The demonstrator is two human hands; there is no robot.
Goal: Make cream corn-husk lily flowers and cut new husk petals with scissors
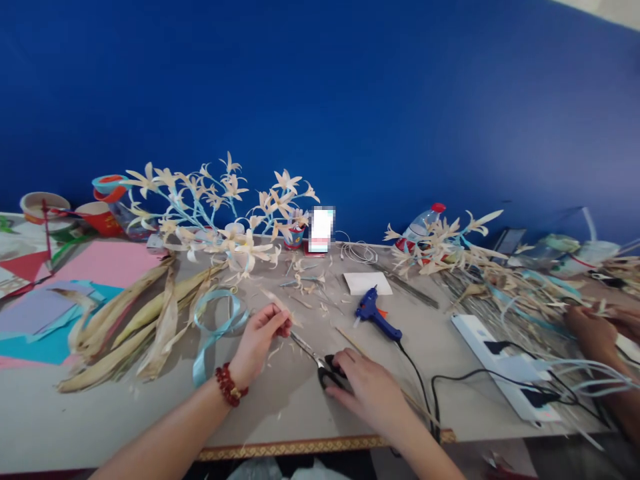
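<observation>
My left hand (265, 331) pinches a pale piece of corn husk (274, 298), its thumb and fingers pressed together. A red bead bracelet (229, 385) circles that wrist. My right hand (367, 385) has its fingers at the black handles of a pair of scissors (320, 363). The blades point toward my left hand, and their tips lie close below its fingers. Left of my left hand a light blue ribbon (199, 367) lies in loops, beside a heap of dried corn husks (167, 327). Small husk scraps (313, 281) are strewn beyond my hands.
A blue glue gun (373, 313) rests on a white card (354, 283), its cord running forward. A power strip (493, 363) with plugged cables lies to the right, near another person's hands (593, 333). Husk flowers (210, 200), a phone (321, 229) and coloured paper (107, 267) stand or lie farther back.
</observation>
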